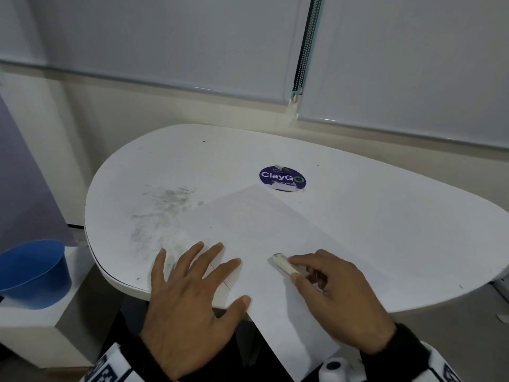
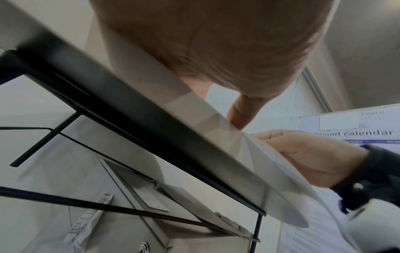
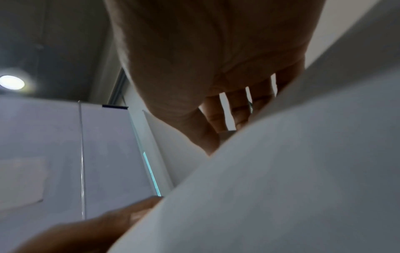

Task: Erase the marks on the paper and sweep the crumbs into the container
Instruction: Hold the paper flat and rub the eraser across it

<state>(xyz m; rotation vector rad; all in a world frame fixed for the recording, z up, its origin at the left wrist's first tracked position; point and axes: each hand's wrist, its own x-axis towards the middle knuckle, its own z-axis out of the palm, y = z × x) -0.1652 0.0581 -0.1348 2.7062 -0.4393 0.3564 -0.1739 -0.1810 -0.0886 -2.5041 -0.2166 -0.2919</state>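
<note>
A white sheet of paper (image 1: pixel 264 238) lies turned at an angle on the rounded white table (image 1: pixel 385 216), its near corner hanging over the table's edge at 6 o'clock. The left hand (image 1: pixel 190 301) lies flat with fingers spread wide, pressing down the paper's left edge, the fingertips pointing toward 12 o'clock and the thumb toward 2 o'clock; it holds nothing. Just beside it at 3 o'clock, the right hand (image 1: pixel 338 293) pinches a short white eraser (image 1: pixel 283 263) between thumb and forefinger, the eraser's darkened tip touching the paper and pointing toward 10 o'clock. No marks can be made out on the paper near the eraser, only a faint line close to the left hand's fingers. Grey smudges and crumbs (image 1: pixel 162 213) spread over the tabletop at 10 o'clock from the left hand. A blue container (image 1: pixel 33 274) stands off the table on a low white ledge at 9 o'clock. A round purple sticker (image 1: pixel 282 178) sits at 12 o'clock, partly under the paper's far corner.
</note>
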